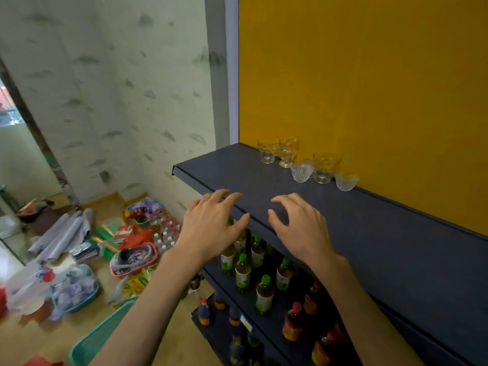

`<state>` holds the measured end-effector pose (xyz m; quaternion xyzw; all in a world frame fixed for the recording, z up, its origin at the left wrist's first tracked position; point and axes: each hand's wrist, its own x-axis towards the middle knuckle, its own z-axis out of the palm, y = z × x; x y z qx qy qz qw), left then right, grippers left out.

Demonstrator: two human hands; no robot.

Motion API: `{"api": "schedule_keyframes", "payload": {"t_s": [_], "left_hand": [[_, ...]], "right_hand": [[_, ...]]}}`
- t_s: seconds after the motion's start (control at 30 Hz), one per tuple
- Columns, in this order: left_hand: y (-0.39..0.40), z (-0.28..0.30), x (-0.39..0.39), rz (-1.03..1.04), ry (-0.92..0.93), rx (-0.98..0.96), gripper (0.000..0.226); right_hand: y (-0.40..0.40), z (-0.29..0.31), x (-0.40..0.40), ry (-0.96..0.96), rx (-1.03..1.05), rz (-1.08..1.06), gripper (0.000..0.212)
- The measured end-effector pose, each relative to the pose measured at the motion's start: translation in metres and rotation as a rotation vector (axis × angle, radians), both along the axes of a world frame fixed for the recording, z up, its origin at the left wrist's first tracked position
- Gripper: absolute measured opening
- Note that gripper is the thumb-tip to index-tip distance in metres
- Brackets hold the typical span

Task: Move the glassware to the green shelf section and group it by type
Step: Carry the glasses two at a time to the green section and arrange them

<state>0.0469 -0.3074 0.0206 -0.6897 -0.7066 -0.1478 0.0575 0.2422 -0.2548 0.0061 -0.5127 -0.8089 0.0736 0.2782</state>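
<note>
Clear glassware point(307, 163), 5 pieces, is sitting at the back of the dark top shelf point(369, 233) against the yellow panel point(369, 88). Left hand point(214, 225) and right hand point(301, 228) are hovering spread open at the shelf's front edge, gripping nothing.

text: none legible | bottle labels point(243, 277) blurred (too small to read) | signs: none

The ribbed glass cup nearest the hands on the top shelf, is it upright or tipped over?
Upright. The ribbed glass cup stands on its narrow base on the dark shelf, with its wider open rim facing up.
</note>
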Motion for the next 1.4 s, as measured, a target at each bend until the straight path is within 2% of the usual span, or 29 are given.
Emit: {"api": "schedule_keyframes", "payload": {"t_s": [0.23, 0.5, 0.63, 0.8, 1.1, 1.4], "left_hand": [[0.077, -0.018, -0.092, -0.142, 0.006, -0.102, 0.069], [0.161, 0.003, -0.152, -0.357, -0.003, -0.044, 0.07], [0.2, 0.006, -0.149, -0.45, -0.013, -0.04, 0.071], [0.238, 0.009, -0.131, -0.536, 0.073, 0.039, 0.07], [0.312, 0.025, -0.09, -0.557, 0.127, 0.09, 0.066], [0.371, 0.006, -0.067, -0.504, 0.036, 0.053, 0.084]], "right_hand": [[0.044, -0.008, -0.078, -0.076, -0.039, -0.148, 0.036], [0.079, 0.008, -0.14, -0.097, 0.021, -0.379, 0.037], [0.088, 0.006, -0.134, -0.136, 0.025, -0.509, 0.036], [0.108, 0.002, -0.106, -0.127, 0.03, -0.659, 0.037], [0.149, 0.008, -0.061, -0.086, 0.086, -0.752, 0.035], [0.179, -0.006, -0.04, -0.067, 0.069, -0.801, 0.037]]}}
